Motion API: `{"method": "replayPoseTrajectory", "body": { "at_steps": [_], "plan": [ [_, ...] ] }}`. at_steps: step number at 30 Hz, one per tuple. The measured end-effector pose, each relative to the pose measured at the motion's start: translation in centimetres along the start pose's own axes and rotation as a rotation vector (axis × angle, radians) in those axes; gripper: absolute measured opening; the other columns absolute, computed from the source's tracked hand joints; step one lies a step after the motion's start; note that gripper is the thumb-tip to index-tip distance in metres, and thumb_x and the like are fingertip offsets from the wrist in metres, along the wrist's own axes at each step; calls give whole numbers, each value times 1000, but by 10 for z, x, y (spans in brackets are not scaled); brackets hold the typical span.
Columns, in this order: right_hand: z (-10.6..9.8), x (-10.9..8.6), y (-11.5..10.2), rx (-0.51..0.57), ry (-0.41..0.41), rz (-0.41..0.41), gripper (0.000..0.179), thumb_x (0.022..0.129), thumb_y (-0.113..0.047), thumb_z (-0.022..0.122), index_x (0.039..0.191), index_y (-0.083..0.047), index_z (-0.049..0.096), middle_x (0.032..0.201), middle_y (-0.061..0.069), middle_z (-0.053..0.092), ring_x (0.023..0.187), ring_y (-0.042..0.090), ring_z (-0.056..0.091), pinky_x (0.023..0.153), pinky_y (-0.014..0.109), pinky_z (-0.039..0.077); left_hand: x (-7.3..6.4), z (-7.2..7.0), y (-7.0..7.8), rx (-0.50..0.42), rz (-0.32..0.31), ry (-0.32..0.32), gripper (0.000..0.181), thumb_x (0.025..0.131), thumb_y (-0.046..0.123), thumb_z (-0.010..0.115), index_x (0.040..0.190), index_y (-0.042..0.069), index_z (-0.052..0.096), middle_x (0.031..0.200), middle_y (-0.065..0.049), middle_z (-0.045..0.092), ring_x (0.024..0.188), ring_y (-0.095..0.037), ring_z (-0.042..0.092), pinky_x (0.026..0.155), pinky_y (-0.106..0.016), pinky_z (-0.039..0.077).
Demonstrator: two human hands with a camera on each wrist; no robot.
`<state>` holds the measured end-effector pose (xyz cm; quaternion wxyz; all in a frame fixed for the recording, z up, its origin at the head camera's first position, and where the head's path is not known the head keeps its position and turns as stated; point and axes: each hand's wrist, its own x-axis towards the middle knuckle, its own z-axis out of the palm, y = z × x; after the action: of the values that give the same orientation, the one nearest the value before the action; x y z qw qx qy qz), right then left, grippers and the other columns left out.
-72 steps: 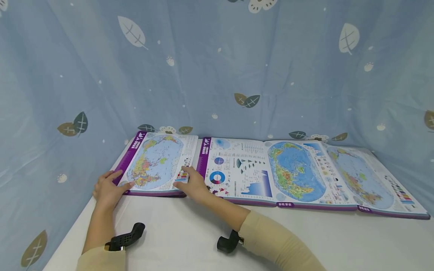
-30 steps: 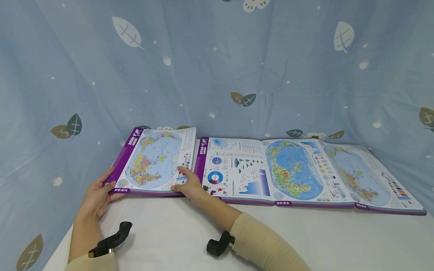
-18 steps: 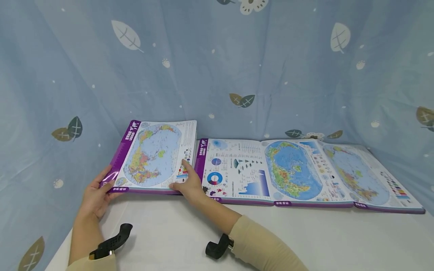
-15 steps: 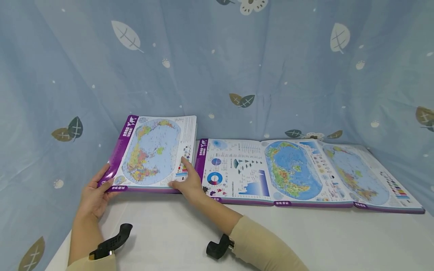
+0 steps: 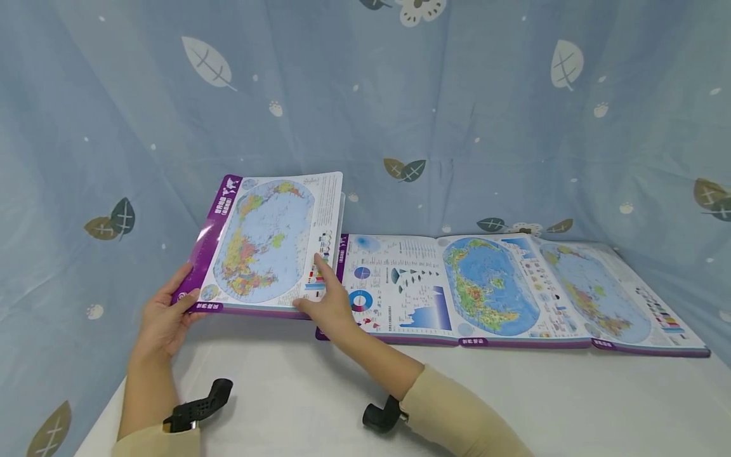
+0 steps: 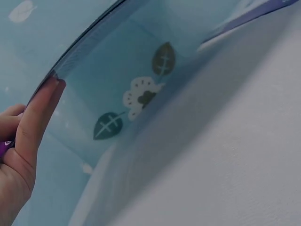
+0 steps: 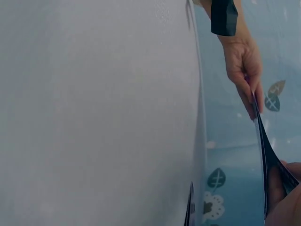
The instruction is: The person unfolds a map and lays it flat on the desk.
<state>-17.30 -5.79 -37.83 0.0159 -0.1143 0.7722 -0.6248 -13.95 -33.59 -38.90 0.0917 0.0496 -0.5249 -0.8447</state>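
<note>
A glossy world map with a purple border (image 5: 294, 209) is held up off the table, its far edge raised toward the curtain. My left hand (image 5: 162, 320) grips its near left corner, thumb on top and fingers beneath. My right hand (image 5: 337, 314) grips the near right edge, thumb and index finger on the printed face, other fingers hidden. In the right wrist view two thin layers (image 7: 259, 141) spread apart around my right hand's fingers (image 7: 276, 188). The left wrist view shows my left hand's fingers (image 6: 40, 113) against the map's underside.
To the right lie a chart sheet (image 5: 414, 260), a physical world map (image 5: 491, 292) and another world map (image 5: 599, 292), side by side. The held map overlaps the chart sheet's left edge. A blue leaf-patterned curtain (image 5: 354, 114) stands behind the white table (image 5: 285, 387).
My left hand shifted from resting on the map to gripping its corner. Both hands have lifted the map and tilted its far edge up, lately a little rightward over the chart sheet.
</note>
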Motion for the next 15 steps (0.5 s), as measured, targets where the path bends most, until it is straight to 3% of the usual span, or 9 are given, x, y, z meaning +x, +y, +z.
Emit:
{"method": "replayPoseTrajectory", "body": {
  "at_steps": [5, 15],
  "plan": [
    [-13, 2, 0, 4, 4, -30, 90, 76, -8, 78, 148, -31, 30, 153, -6, 31, 138, 23, 34, 110, 41, 35, 4, 12, -3, 22, 1, -16, 61, 90, 4, 60, 144, 25, 40, 121, 3, 39, 85, -12, 66, 70, -27, 58],
    [-37, -1, -3, 44, 20, -22, 89, 76, -11, 78, 147, -33, 30, 152, -6, 32, 134, 23, 38, 109, 40, 37, 5, 39, 0, 48, 16, -34, 64, 90, 8, 62, 146, 23, 36, 127, -1, 36, 89, -12, 65, 73, -28, 57]
  ]
}}
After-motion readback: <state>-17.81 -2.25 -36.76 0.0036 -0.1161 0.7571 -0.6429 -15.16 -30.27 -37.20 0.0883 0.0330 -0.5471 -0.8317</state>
